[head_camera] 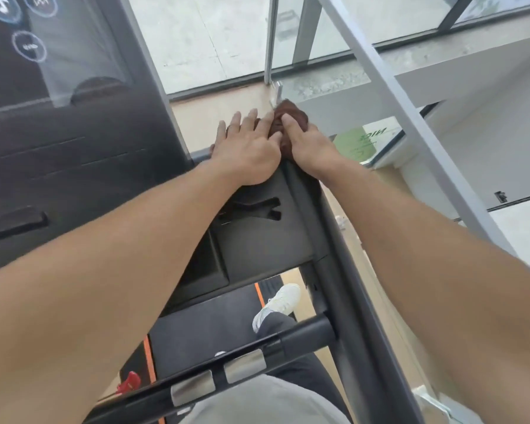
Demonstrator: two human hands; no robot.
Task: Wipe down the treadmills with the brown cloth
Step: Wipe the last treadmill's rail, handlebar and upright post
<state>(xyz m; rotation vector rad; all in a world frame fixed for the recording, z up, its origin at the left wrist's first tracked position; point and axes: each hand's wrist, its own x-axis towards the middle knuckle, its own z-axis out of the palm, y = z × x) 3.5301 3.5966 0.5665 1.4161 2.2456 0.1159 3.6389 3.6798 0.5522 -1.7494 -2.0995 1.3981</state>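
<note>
The brown cloth is bunched at the far right corner of the black treadmill console. My right hand grips the cloth, with the thumb over its top. My left hand lies beside it with fingers spread fairly straight, its index finger and thumb touching the cloth's left side. Most of the cloth is hidden under both hands.
The treadmill's dark touchscreen rises at the left. A black handlebar with metal grip sensors crosses near my body. A grey diagonal beam and glass wall stand at the right. My white shoe is on the belt below.
</note>
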